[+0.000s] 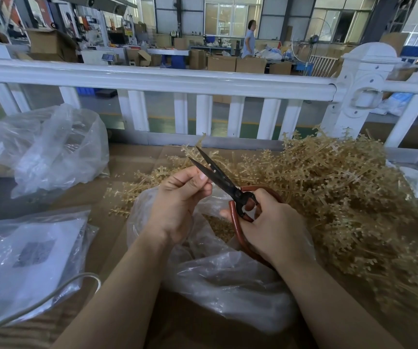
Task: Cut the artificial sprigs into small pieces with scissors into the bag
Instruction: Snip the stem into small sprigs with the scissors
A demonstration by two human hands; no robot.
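The big heap of tan plastic artificial sprigs [349, 197] lies piled to the right on the brown cardboard-covered table [137, 159], within easy reach, likely as the stock waiting to be cut. The clear crumpled plastic bag [228, 278] sits open right under both hands, so cut bits should drop straight in; small tan pieces already show inside. The right hand [276, 227] grips the red loop handles of the black-bladed scissors [218, 177], blades parted a little. The left hand [180, 200] is curled beside the blades, thumb and forefinger pinched; whether a sprig sits between them I cannot tell
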